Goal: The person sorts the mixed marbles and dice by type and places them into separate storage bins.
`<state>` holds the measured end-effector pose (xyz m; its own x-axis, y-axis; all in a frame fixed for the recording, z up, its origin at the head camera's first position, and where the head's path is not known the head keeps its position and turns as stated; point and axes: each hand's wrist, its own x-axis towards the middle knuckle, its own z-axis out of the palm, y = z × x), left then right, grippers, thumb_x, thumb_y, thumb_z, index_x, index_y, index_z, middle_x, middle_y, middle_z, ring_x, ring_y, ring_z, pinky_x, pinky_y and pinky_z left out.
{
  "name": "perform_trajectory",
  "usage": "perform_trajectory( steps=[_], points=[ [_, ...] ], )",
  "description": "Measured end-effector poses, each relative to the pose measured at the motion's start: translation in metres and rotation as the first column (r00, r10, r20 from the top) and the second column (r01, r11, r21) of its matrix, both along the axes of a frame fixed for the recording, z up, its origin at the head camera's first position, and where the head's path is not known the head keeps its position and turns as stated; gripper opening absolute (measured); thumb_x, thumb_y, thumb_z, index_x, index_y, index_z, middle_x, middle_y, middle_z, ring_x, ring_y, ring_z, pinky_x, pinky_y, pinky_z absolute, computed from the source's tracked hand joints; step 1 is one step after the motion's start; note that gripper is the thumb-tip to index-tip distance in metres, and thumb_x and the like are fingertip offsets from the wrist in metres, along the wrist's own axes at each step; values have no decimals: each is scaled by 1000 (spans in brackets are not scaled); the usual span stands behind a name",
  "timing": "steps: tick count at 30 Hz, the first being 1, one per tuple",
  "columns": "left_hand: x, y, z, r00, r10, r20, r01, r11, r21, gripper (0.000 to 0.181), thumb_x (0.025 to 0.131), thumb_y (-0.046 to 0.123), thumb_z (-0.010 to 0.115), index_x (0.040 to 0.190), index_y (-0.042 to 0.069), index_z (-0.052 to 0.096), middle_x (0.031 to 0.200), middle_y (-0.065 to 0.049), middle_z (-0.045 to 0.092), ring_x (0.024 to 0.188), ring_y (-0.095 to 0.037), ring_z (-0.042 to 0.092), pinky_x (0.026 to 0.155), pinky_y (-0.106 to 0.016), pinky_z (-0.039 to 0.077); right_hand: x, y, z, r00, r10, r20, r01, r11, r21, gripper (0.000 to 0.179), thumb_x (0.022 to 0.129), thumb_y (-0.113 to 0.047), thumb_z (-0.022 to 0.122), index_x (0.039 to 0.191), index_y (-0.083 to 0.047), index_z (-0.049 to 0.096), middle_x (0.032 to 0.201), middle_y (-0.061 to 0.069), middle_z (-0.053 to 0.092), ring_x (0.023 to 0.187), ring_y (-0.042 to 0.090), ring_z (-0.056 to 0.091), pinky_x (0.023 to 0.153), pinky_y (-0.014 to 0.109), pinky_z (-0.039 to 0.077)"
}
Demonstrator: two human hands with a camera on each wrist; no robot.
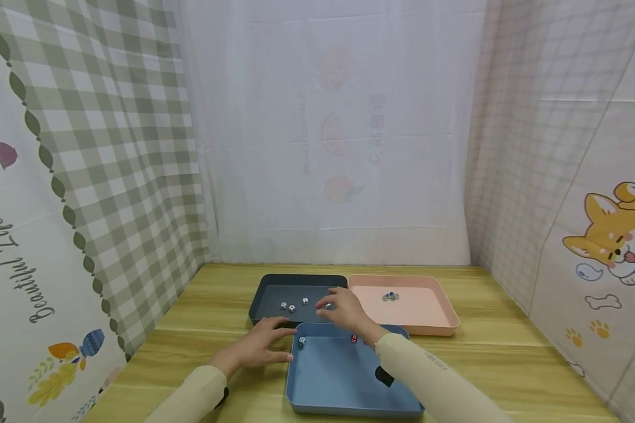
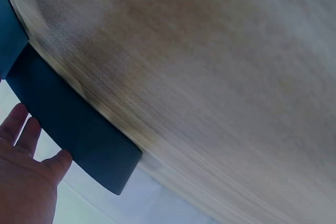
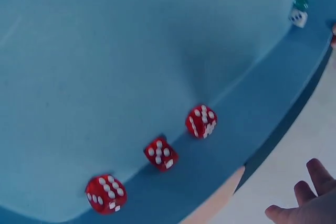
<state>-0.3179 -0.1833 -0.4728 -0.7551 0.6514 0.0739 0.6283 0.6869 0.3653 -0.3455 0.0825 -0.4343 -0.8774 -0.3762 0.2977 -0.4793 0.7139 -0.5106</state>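
Note:
My right hand (image 1: 346, 311) reaches over the dark tray (image 1: 264, 288), its fingers loosely bent above a white die (image 1: 328, 306). In the right wrist view the fingers (image 3: 318, 174) of that hand are spread, with nothing seen between them. Beside the left rim of the blue tray (image 1: 344, 382), my left hand (image 1: 259, 346) has its fingers extended; whether they touch the rim I cannot tell. Three red dice (image 3: 161, 153) lie along one side of the blue tray, partly hidden by the right arm in the head view. A green die (image 3: 301, 1) and a white die (image 3: 298, 18) sit in its corner.
Several white dice (image 1: 292, 308) lie in the dark tray. A pink tray (image 1: 428, 299) to its right holds a small cluster of glassy pieces (image 1: 390, 296). All trays stand on a wood-grain table (image 1: 227, 294), with cloth curtains (image 1: 338, 235) around it.

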Motion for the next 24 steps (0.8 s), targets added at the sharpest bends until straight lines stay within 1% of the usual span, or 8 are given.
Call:
perform_trajectory(
  steps=[4, 8, 10, 17, 24],
  points=[
    [1, 1, 2, 1000, 2, 1, -2, 1000, -4, 67, 92, 58, 62, 143, 15, 55, 152, -19, 38, 139, -41, 35, 111, -65, 23, 4, -6, -8, 997, 79, 8, -79, 992, 93, 13, 88, -24, 77, 97, -15, 80, 134, 22, 57, 133, 46, 42, 105, 71, 27],
    [2, 2, 4, 1000, -7, -6, 7, 1000, -2, 66, 92, 55, 63, 143, 14, 55, 150, -21, 39, 137, -42, 36, 110, -66, 24, 10, -12, -14, 991, 119, 55, -126, 981, 149, 15, 87, -26, 77, 98, -17, 80, 138, 22, 54, 137, 47, 36, 104, 76, 21],
    [3, 2, 4, 1000, -11, -13, 11, 1000, -3, 65, 92, 55, 63, 142, 14, 56, 150, -21, 40, 137, -42, 37, 110, -67, 24, 14, -15, -16, 989, 129, 67, -139, 975, 176, 15, 88, -28, 77, 99, -19, 80, 140, 22, 52, 138, 46, 34, 105, 76, 19],
    [0, 2, 1, 1000, -1, -18, 1, 1000, -10, 65, 92, 55, 64, 142, 15, 56, 150, -19, 40, 137, -40, 37, 111, -65, 23, 21, -25, -26, 991, 127, 37, -133, 952, 277, 13, 87, -32, 77, 99, -26, 79, 144, 19, 50, 141, 43, 32, 107, 72, 20],
    [-2, 0, 0, 1000, 4, -2, -4, 1000, -16, 66, 92, 57, 63, 143, 16, 55, 152, -18, 38, 139, -39, 36, 112, -64, 22, 23, -32, -33, 992, 125, -5, -116, 933, 341, 15, 87, -33, 77, 100, -27, 79, 144, 18, 49, 141, 42, 32, 108, 71, 22]
  ],
)
